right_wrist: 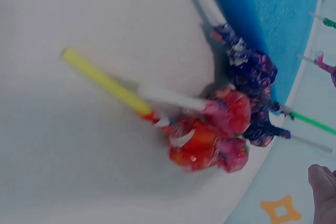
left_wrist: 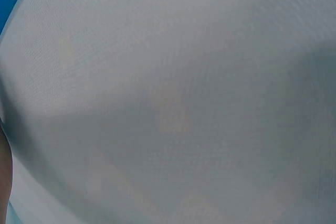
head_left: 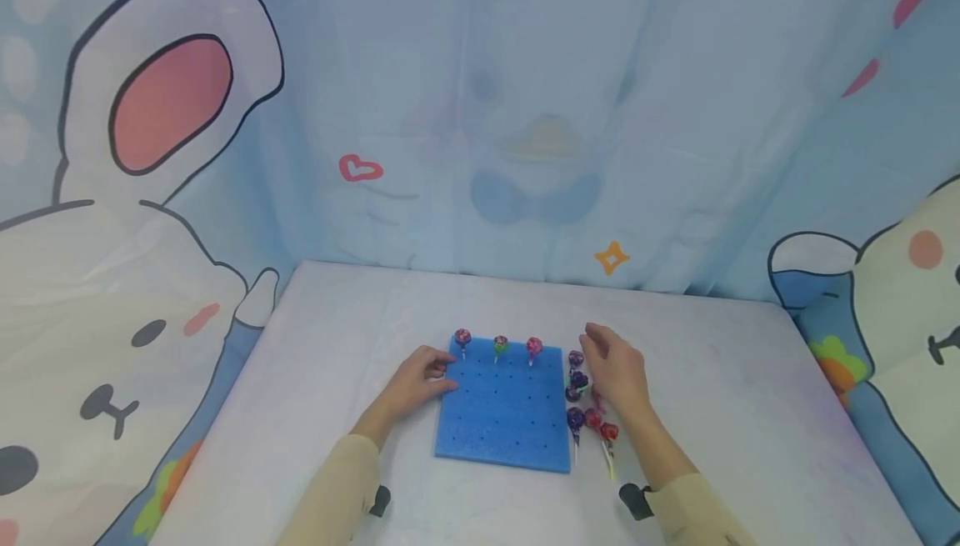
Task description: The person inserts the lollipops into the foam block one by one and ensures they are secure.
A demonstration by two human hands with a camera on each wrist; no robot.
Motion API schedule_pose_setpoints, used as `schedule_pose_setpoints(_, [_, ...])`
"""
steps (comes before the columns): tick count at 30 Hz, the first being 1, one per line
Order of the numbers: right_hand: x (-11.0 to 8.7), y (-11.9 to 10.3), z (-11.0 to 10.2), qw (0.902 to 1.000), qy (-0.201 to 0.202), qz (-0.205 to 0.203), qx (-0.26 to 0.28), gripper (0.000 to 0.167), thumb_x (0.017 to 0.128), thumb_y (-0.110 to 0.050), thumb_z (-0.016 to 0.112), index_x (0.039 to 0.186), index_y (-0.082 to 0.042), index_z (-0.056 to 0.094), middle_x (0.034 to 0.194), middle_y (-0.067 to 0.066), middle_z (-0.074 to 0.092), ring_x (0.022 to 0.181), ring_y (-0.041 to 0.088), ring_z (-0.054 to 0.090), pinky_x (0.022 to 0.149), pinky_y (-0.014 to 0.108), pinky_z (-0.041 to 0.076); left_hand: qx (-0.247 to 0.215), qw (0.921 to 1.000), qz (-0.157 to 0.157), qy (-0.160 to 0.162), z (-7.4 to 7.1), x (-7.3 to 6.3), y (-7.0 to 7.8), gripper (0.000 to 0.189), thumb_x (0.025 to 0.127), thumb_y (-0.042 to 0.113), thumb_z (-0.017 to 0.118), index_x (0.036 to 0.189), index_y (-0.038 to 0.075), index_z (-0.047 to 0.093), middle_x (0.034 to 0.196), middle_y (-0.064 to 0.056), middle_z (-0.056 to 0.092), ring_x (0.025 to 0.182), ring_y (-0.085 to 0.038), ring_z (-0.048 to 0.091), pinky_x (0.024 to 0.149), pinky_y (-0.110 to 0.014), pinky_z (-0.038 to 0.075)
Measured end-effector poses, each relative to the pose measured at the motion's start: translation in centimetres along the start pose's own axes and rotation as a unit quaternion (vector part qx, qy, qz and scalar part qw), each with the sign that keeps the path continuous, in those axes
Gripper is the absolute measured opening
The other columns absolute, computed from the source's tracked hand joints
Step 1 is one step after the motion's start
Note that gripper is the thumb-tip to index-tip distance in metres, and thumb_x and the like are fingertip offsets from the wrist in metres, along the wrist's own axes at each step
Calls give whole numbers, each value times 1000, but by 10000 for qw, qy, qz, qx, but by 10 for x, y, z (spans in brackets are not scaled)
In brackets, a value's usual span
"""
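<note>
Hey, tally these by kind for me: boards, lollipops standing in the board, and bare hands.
Board: 1
Standing lollipops: 3
Hands: 2, left hand and right hand
Total: 6

Free: over blue board (head_left: 501, 409), near half | Obstacles: upright lollipops (head_left: 500, 345), far edge | loose lollipops (head_left: 575, 418), right

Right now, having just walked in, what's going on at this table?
A person is working with lollipops and a blue board dotted with small holes. Three wrapped lollipops stand in a row along its far edge. The left hand is at the board's left edge; the right hand is by the loose lollipops on the right. Whether it holds one isn't clear.
</note>
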State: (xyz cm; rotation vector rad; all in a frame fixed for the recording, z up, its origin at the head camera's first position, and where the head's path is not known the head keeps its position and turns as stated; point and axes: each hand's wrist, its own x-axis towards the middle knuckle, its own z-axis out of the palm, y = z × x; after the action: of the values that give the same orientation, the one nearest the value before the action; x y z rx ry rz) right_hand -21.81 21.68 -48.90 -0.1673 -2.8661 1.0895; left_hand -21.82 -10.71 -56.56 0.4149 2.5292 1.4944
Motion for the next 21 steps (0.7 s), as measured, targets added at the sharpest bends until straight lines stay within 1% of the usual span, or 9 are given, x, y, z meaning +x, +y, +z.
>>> schedule_pose_setpoints(3, [3,11,-1,9999,146,42,-71,46,104,-33,47,138,-3,51,136,19,55,126,37,51,100,51,46,2,10000,33,5,0,0,0,40,90,21,72,126,7,59,121,-6,55,112,-22,58,98,-34,50])
schedule_pose_setpoints(5, [8,26,0,9997,230,9,-22,47,103,-36,48,137,-3,52,135,20,56,124,38,52,98,53,47,-7,10000,45,4,0,0,0,40,90,21,72,126,7,59,121,-6,55,112,-22,58,98,-34,50])
schedule_pose_setpoints(7, [18,51,9,9993,350,-88,-103,49,102,-39,49,135,-4,54,132,20,58,121,39,54,95,53,49,-6,10000,62,4,0,0,-1,40,90,21,72,126,7,60,120,-6,55,112,-22,58,98,-34,51])
schedule_pose_setpoints(8, [24,66,15,9988,422,-129,-220,51,102,-43,48,135,-6,55,131,18,59,119,37,55,93,52,50,-6,10000,59,4,0,1,-1,40,90,20,72,126,7,60,120,-6,55,111,-22,58,98,-34,51])
schedule_pose_setpoints(9, [29,79,21,9986,430,-148,-260,52,101,-44,47,136,-7,54,132,17,59,120,36,55,96,51,50,-6,10000,54,1,0,1,-2,40,90,20,72,126,7,60,120,-6,55,111,-21,58,98,-33,51])
schedule_pose_setpoints(11, [37,106,33,9973,552,-245,-413,56,101,-51,43,137,-9,54,131,15,60,118,35,57,93,50,52,-14,10000,46,6,0,1,-2,40,90,19,72,125,6,60,119,-6,55,111,-21,58,98,-33,51])
schedule_pose_setpoints(13, [43,127,43,9962,633,-245,-552,59,100,-54,41,138,-11,53,131,12,60,118,32,58,90,49,54,-39,10000,28,12,0,1,-3,40,89,18,73,125,6,60,119,-6,55,111,-21,58,97,-33,51])
schedule_pose_setpoints(17, [40,139,47,9967,622,-254,-461,65,99,-60,37,137,-9,53,130,15,60,118,35,57,91,53,53,-79,10000,21,14,0,1,-2,40,89,18,73,125,6,60,120,-7,55,111,-22,58,98,-34,51])
schedule_pose_setpoints(21, [32,139,45,9965,541,-238,-591,65,98,-59,38,135,-7,54,128,18,61,117,37,58,90,53,53,-101,9999,26,-8,0,1,-2,40,90,19,72,126,6,60,120,-7,55,112,-22,58,98,-33,50])
